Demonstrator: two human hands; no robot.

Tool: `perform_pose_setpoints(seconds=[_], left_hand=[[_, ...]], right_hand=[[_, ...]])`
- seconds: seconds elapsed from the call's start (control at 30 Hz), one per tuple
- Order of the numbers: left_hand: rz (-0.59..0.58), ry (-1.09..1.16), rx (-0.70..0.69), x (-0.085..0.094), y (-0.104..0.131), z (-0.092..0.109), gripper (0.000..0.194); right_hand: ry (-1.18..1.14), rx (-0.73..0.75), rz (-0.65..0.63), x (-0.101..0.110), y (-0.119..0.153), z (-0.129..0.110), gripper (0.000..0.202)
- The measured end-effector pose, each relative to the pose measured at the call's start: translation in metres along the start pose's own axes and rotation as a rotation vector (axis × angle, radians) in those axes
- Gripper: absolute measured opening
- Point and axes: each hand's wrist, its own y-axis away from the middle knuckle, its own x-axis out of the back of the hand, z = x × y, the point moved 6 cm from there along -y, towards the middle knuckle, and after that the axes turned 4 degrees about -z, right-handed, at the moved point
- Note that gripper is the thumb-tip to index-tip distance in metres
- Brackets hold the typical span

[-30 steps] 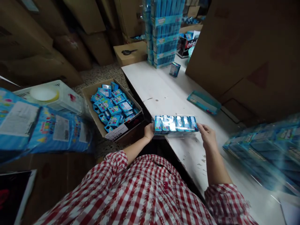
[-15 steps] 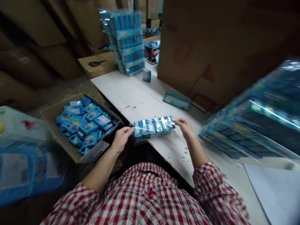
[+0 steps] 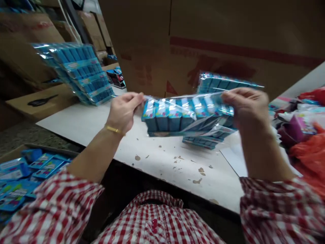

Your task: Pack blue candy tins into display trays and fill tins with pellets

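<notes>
A clear-wrapped pack of small blue boxes (image 3: 175, 117) hangs in the air above the white table (image 3: 157, 162), its row running left to right. My left hand (image 3: 124, 110) pinches the wrap at the left end, thumb against the fingers. At the right end my right hand (image 3: 247, 101) grips the plastic, somewhat blurred. Behind the held pack, partly hidden by it, more wrapped blue packs (image 3: 210, 83) stand on the table.
Stacked wrapped blue packs (image 3: 83, 73) lean at the back left, beside scissors (image 3: 42, 100) on a cardboard box (image 3: 22, 103). Loose blue boxes (image 3: 48, 166) fill a carton at lower left. A large carton (image 3: 152, 44) stands behind. Orange plastic (image 3: 308, 156) lies at right.
Both hands have lifted the pack off the table edge and carried it up and to the right, towards the wrapped packs. The view has turned to the right.
</notes>
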Motion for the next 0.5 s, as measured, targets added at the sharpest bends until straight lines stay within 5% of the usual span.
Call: perform_pose_setpoints(seconds=[0.13,0.27,0.4,0.5], left_hand=[[-0.165,0.058,-0.093,-0.096,-0.052,0.032,0.023],[-0.273,0.108,-0.102,-0.173,-0.081,0.036,0.024],[-0.282,0.115,-0.114,-0.221,-0.097,0.021,0.025],[-0.290,0.103,-0.123,-0.237,-0.106,0.003,0.024]], right_hand=[[0.187,0.154,0.235,0.082,-0.037,-0.028,0.017],[0.297,0.112,0.387,0.140,-0.070,-0.014,0.023],[0.322,-0.024,0.492,0.165,-0.090,0.017,0.025],[0.314,-0.061,0.485,0.170,-0.093,0.041,0.020]])
